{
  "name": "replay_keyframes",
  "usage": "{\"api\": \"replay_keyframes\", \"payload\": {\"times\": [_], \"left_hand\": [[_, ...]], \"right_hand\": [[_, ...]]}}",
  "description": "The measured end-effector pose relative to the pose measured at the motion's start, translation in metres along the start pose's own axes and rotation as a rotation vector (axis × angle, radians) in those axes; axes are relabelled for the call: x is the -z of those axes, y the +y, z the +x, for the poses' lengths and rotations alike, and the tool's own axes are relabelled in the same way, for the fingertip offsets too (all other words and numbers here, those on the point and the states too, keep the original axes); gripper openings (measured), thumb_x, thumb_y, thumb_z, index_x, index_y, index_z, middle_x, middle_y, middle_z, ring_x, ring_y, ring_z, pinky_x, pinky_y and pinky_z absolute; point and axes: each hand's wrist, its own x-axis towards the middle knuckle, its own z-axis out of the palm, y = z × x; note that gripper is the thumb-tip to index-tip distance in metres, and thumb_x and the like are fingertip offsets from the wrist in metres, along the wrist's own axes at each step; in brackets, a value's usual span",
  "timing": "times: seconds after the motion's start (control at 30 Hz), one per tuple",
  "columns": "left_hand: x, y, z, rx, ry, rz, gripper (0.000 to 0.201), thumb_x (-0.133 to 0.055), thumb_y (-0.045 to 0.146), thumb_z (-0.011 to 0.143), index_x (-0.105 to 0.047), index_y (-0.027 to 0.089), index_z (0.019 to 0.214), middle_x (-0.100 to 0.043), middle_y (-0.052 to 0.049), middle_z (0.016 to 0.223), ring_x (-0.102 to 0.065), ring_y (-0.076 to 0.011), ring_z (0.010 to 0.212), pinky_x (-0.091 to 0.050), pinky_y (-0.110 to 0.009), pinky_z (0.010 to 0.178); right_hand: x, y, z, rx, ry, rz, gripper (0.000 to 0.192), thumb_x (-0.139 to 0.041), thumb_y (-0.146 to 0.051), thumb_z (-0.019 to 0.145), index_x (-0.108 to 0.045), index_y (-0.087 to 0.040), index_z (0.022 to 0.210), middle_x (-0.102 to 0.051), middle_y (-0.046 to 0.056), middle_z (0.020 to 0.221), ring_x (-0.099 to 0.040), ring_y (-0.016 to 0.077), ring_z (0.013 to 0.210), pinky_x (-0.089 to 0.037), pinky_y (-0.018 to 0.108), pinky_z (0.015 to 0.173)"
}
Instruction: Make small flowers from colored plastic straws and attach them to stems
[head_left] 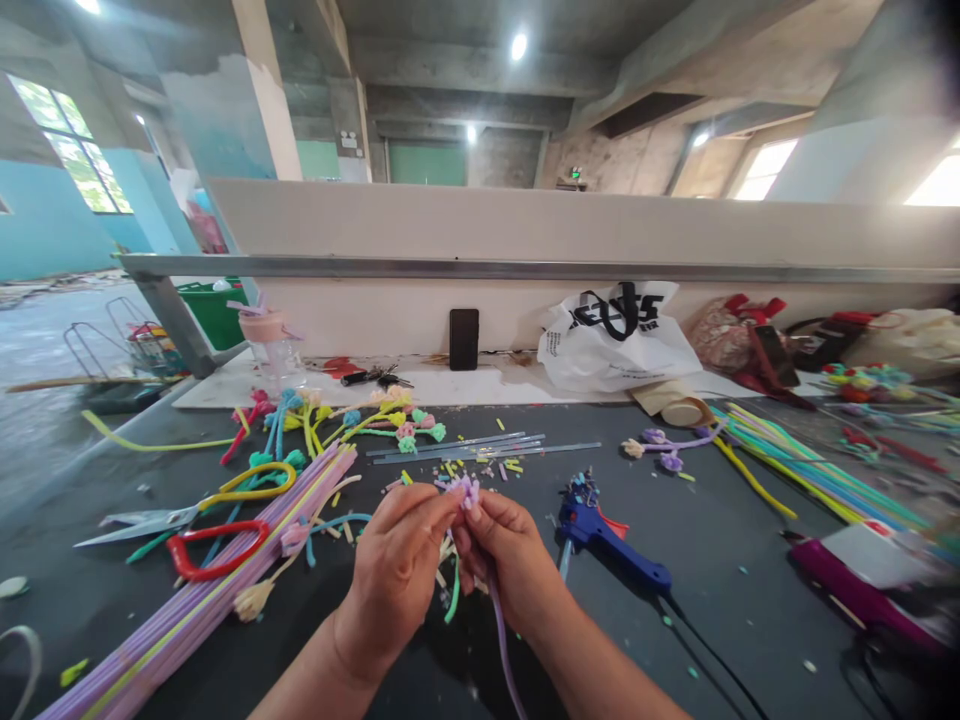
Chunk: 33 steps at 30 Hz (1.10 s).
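Lilac pipe-cleaner flower (pixel 468 490) sits pinched betw. both hands, w/ its fuzzy head sticking up just above the fingertips. Left hand (pixel 397 570) is closed round it from the left, thumb & forefinger pressing the bloom's base. Right hand (pixel 504 560) is closed too, gripping the stem just under the bloom; lilac stem (pixel 501 640) trails down below the right wrist, toward the camera. A green bit hangs betw. the two palms; can't tell which hand has it.

Just right of the right hand: blue glue gun (pixel 606 535) lying on the dark table (pixel 720 560), black cord running off toward the near right. Left of the left hand: red-handled scissors (pixel 214 550), and further left scissors w/ yellow handles (pixel 187 505). Bundle of lilac & pink stems (pixel 225 590) runs diagonally past the left forearm. Beyond the fingertips: scattered short cut bits, clear glue sticks (pixel 480 447), and a bunch of finished flowers (pixel 352 415) in yellow, teal, pink. Far right of the right hand: long coloured stems (pixel 810 460). Well past both hands, against the wall: black phone (pixel 463 338) standing upright, white plastic bag (pixel 615 335).
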Motion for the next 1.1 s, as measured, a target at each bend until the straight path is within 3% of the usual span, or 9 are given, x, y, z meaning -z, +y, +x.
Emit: {"api": "replay_keyframes", "payload": {"times": [0.2, 0.37, 1.1], "left_hand": [[0.001, 0.003, 0.003, 0.227, -0.030, -0.109, 0.012, -0.056, 0.006, 0.077, -0.058, 0.017, 0.082, -0.059, -0.001, 0.080, -0.056, -0.0119, 0.080, -0.046, -0.023, 0.074], [0.001, 0.002, 0.007, 0.455, -0.088, -0.216, 0.008, -0.057, 0.009, 0.076, -0.057, 0.017, 0.074, -0.058, 0.001, 0.074, -0.056, -0.0105, 0.070, -0.046, -0.021, 0.066], [0.005, 0.005, 0.011, 0.350, -0.151, -0.153, 0.012, -0.056, 0.010, 0.077, -0.057, 0.016, 0.067, -0.057, 0.000, 0.069, -0.055, -0.0117, 0.068, -0.045, -0.023, 0.065]], "right_hand": [[0.000, 0.002, 0.000, -0.006, -0.006, -0.018, 0.024, -0.063, -0.035, 0.075, -0.059, -0.014, 0.065, -0.045, -0.006, 0.048, -0.033, 0.0024, 0.034, -0.044, 0.017, 0.033], [0.002, 0.005, 0.000, -0.024, -0.028, -0.032, 0.025, -0.062, -0.035, 0.076, -0.059, -0.013, 0.064, -0.044, -0.006, 0.047, -0.033, 0.0028, 0.033, -0.043, 0.017, 0.033], [0.007, 0.008, 0.001, -0.001, 0.032, -0.106, 0.024, -0.063, -0.035, 0.076, -0.058, -0.014, 0.063, -0.047, -0.007, 0.047, -0.034, 0.0020, 0.031, -0.042, 0.016, 0.033]]}}
